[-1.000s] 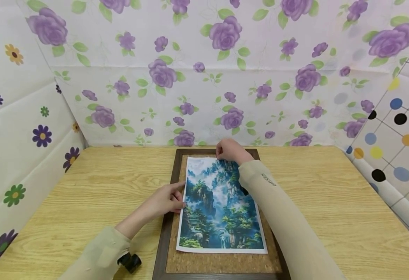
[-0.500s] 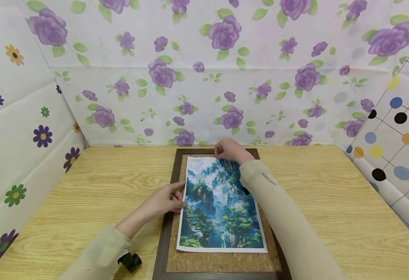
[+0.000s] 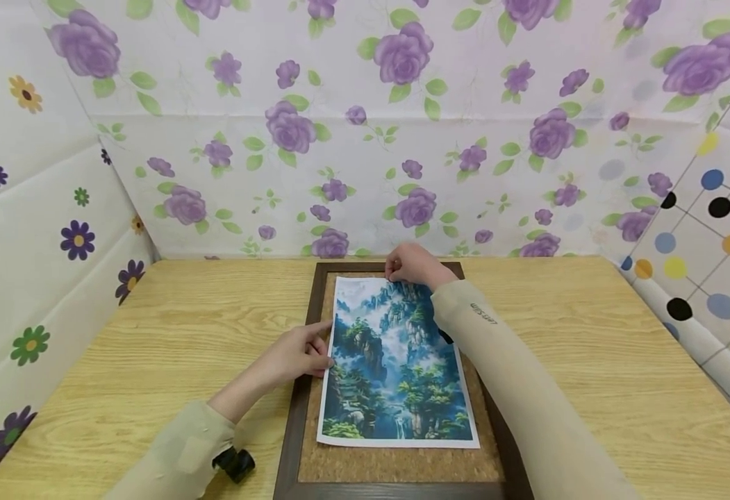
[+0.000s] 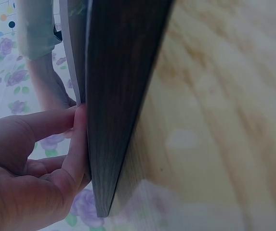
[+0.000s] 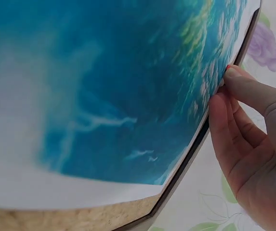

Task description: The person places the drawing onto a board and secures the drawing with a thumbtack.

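Note:
A landscape print (image 3: 396, 361) of blue mountains and green trees lies on a cork board (image 3: 396, 465) with a dark brown frame (image 3: 295, 430). At the print's left edge my left hand (image 3: 294, 355) touches the paper with its index finger and thumb, the other fingers bent. My right hand (image 3: 413, 266) reaches over to the top edge. There its thumb and fingers pinch what looks like a red pushpin (image 5: 228, 67), of which only a small red bit shows. The right forearm hides part of the print's right side.
The board lies on a pale wood-grain table (image 3: 214, 305). Behind it hangs a white sheet with purple flowers (image 3: 405, 52), close to the frame's far edge. Patterned sheets also stand at left and right. A black wrist device (image 3: 235, 464) sits at the left cuff.
Both hands hold nearly the same places on the print. The whole head view has shifted slightly, and the right sleeve lies a little further right.

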`<action>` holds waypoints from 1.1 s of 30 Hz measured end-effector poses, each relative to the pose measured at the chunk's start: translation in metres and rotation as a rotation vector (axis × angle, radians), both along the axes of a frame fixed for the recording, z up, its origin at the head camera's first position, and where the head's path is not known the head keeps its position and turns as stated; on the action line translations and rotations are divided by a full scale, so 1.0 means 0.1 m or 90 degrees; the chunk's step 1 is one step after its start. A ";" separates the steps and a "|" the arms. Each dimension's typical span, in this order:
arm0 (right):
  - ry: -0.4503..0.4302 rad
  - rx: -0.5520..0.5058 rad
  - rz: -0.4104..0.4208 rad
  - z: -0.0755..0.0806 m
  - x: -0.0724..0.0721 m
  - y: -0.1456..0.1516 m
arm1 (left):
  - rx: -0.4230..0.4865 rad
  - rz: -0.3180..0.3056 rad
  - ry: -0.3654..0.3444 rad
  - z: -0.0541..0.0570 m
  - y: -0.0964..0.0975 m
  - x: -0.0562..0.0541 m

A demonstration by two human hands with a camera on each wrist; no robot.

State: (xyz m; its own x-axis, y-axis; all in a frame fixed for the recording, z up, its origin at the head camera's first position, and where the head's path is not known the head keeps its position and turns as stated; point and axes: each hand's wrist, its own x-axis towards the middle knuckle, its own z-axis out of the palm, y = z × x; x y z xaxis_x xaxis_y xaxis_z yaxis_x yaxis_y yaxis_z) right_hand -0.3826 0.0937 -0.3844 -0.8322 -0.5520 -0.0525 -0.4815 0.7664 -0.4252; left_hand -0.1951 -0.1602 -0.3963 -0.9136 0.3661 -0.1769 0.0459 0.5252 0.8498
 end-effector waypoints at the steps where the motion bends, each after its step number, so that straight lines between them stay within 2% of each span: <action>1: -0.001 -0.002 -0.002 0.00 0.00 0.01 | 0.002 0.000 -0.002 0.00 0.00 0.00; 7: -0.009 -0.016 -0.003 -0.01 0.03 0.03 | 0.006 0.003 -0.005 -0.03 0.02 -0.01; 25: -0.008 -0.011 -0.014 0.03 0.05 0.02 | 0.018 -0.013 0.002 0.02 0.01 0.00; 33: 0.004 0.004 0.010 0.02 0.06 0.00 | -0.019 -0.020 0.011 0.04 0.03 0.00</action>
